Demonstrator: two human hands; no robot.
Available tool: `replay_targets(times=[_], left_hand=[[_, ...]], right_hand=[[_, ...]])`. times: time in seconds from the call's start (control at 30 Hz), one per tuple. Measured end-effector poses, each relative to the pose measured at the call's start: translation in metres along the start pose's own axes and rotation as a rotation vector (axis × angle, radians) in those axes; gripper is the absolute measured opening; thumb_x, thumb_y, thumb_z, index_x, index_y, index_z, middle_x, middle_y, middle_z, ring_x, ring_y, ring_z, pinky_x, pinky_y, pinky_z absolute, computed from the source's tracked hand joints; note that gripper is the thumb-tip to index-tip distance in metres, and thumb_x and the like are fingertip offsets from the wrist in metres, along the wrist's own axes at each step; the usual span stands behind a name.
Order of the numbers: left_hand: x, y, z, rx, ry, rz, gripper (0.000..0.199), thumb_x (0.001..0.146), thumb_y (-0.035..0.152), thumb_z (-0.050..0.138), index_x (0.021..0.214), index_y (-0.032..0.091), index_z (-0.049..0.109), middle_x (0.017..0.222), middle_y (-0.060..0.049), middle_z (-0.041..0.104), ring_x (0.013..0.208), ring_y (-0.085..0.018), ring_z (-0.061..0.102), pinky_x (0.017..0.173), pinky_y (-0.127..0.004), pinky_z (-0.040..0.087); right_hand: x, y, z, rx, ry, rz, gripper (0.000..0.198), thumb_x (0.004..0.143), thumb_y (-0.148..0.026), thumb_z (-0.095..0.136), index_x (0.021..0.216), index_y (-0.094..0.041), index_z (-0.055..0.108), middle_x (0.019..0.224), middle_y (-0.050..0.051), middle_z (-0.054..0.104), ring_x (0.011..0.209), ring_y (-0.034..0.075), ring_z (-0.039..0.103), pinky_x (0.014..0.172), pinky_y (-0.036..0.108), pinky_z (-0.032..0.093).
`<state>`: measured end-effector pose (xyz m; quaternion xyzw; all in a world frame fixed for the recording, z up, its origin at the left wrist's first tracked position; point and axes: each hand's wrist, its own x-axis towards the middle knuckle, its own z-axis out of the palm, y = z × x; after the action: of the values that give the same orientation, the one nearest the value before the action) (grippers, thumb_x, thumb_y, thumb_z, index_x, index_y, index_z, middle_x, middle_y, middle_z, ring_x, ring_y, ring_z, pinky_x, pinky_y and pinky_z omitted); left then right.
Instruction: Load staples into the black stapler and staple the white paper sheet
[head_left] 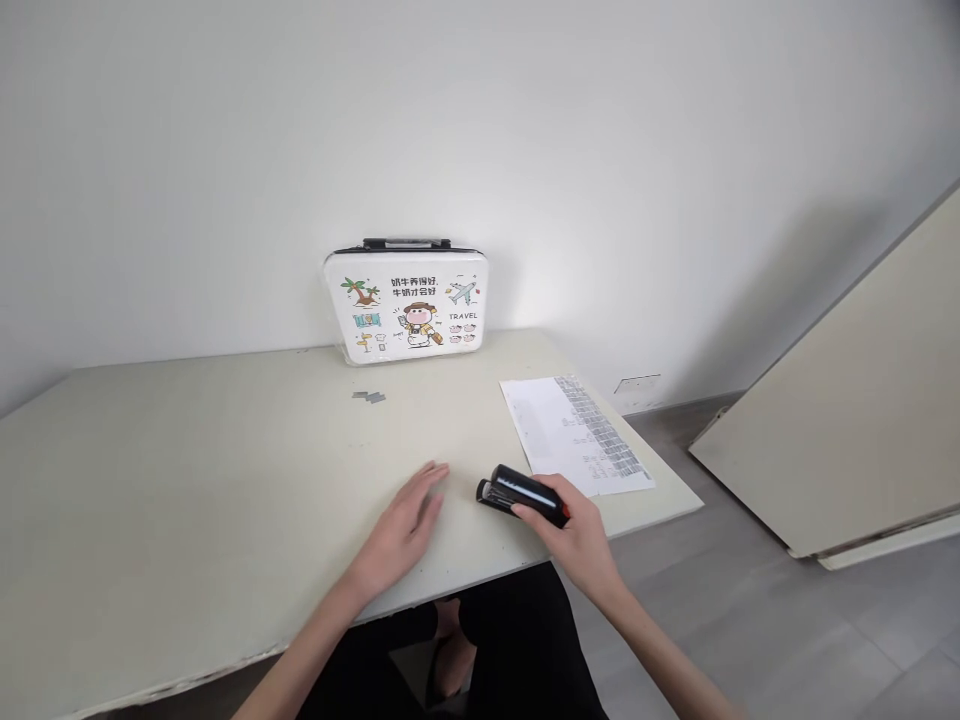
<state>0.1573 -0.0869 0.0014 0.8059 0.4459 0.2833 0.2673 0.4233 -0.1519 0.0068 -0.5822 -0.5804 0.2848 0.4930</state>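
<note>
A black stapler [525, 493] is gripped in my right hand [581, 535], its jaw end pointing left, a little above the table's front part. My left hand [401, 530] rests at the table to the left of the stapler, apart from it, fingers stretched out and nothing in them. Behind the stapler and to the right lies a printed sheet of paper [547, 430] with a grey patterned strip along its right side. Small grey staple strips [369, 397] lie on the table farther back.
A white case [409, 305] with cartoon prints and a black handle leans against the wall at the back of the pale table [187, 480]. A large cream panel [840, 430] stands on the grey floor at right. My legs are under the front edge.
</note>
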Motion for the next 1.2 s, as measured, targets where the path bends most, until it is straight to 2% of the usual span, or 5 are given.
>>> replay_targets(times=[0.17, 0.4, 0.53, 0.7, 1.2], left_hand=[[-0.034, -0.002, -0.030, -0.078, 0.107, -0.134, 0.045, 0.105, 0.048, 0.044, 0.146, 0.033, 0.055, 0.152, -0.003, 0.057, 0.144, -0.026, 0.050, 0.120, -0.049, 0.041], [-0.042, -0.005, -0.026, -0.301, 0.307, -0.229, 0.037, 0.105, 0.047, 0.045, 0.136, 0.028, 0.056, 0.146, -0.007, 0.062, 0.142, -0.025, 0.052, 0.122, -0.049, 0.038], [-0.044, -0.007, -0.025, -0.373, 0.373, -0.255, 0.036, 0.104, 0.047, 0.046, 0.133, 0.026, 0.053, 0.142, -0.010, 0.065, 0.137, -0.026, 0.057, 0.118, -0.049, 0.043], [-0.047, -0.006, -0.024, -0.420, 0.434, -0.276, 0.035, 0.104, 0.046, 0.044, 0.132, 0.025, 0.051, 0.140, -0.012, 0.065, 0.131, -0.026, 0.062, 0.114, -0.048, 0.047], [-0.050, -0.004, -0.022, -0.459, 0.614, -0.369, 0.035, 0.105, 0.049, 0.043, 0.126, 0.024, 0.055, 0.139, -0.012, 0.062, 0.122, -0.026, 0.067, 0.108, -0.044, 0.050]], right_hand=[[0.007, -0.011, 0.041, 0.013, -0.162, -0.066, 0.027, 0.090, -0.048, 0.071, 0.105, -0.025, 0.072, 0.103, 0.005, 0.076, 0.094, 0.026, 0.070, 0.082, 0.036, 0.056], [0.022, -0.024, 0.082, 0.047, -0.262, -0.106, 0.025, 0.087, -0.041, 0.075, 0.107, -0.027, 0.071, 0.106, 0.002, 0.075, 0.098, 0.023, 0.070, 0.088, 0.035, 0.054], [0.020, -0.022, 0.083, 0.047, -0.283, -0.120, 0.029, 0.096, -0.046, 0.063, 0.116, -0.026, 0.067, 0.117, 0.005, 0.073, 0.108, 0.024, 0.068, 0.094, 0.037, 0.053], [0.010, -0.013, 0.079, 0.079, -0.158, -0.040, 0.044, 0.109, -0.051, 0.030, 0.122, -0.025, 0.063, 0.122, 0.008, 0.071, 0.117, 0.023, 0.066, 0.102, 0.037, 0.050], [0.007, -0.013, 0.079, 0.009, -0.170, -0.036, 0.040, 0.105, -0.053, 0.041, 0.118, -0.025, 0.067, 0.120, 0.008, 0.072, 0.108, 0.025, 0.067, 0.094, 0.038, 0.053]])
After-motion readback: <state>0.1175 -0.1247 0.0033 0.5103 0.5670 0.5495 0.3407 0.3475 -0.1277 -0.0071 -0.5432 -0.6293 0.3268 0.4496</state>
